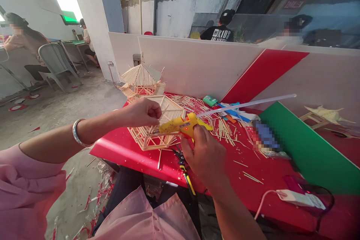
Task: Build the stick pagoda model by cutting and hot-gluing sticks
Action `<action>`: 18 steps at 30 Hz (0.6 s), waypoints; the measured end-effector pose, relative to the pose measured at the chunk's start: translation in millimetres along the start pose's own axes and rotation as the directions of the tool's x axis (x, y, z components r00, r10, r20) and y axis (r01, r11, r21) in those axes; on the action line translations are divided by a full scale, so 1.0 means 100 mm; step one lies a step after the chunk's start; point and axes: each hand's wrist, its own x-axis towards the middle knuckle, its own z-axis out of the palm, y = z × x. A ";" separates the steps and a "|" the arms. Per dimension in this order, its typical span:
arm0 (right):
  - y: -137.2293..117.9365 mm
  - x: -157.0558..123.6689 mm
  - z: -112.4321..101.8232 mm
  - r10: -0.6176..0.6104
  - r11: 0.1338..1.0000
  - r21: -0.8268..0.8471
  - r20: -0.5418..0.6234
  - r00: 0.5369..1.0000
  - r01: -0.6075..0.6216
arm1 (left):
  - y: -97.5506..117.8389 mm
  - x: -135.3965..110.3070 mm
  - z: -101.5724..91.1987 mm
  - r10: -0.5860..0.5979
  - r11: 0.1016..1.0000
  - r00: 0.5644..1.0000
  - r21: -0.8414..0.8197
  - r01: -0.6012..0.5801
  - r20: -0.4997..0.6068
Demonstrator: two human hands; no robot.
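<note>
My right hand (206, 152) is wrapped around the handle of a yellow hot glue gun (180, 124), its small red light lit. A long clear glue stick (247, 103) sticks out of the gun's back end toward the upper right. My left hand (146, 111) is closed in a pinch close to the nozzle, on what looks like a thin wooden stick (165, 111). Beneath both hands stands a many-sided frame of wooden sticks (152, 143). Behind it rises a pagoda-like stick model with a pointed roof (142, 76).
Yellow-and-black pliers (185, 174) lie at the red table's (225, 174) front edge. Loose wooden sticks (225, 131) are heaped behind the gun. A green panel (306, 142) and a power strip (300, 198) are on the right. A white partition (191, 65) borders the back; several people sit beyond.
</note>
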 end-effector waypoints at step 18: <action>0.19 -0.04 -0.03 -0.012 1.000 -0.026 -0.044 0.999 0.010 | 0.09 -0.02 0.03 0.002 0.982 1.000 0.188 -0.001 0.000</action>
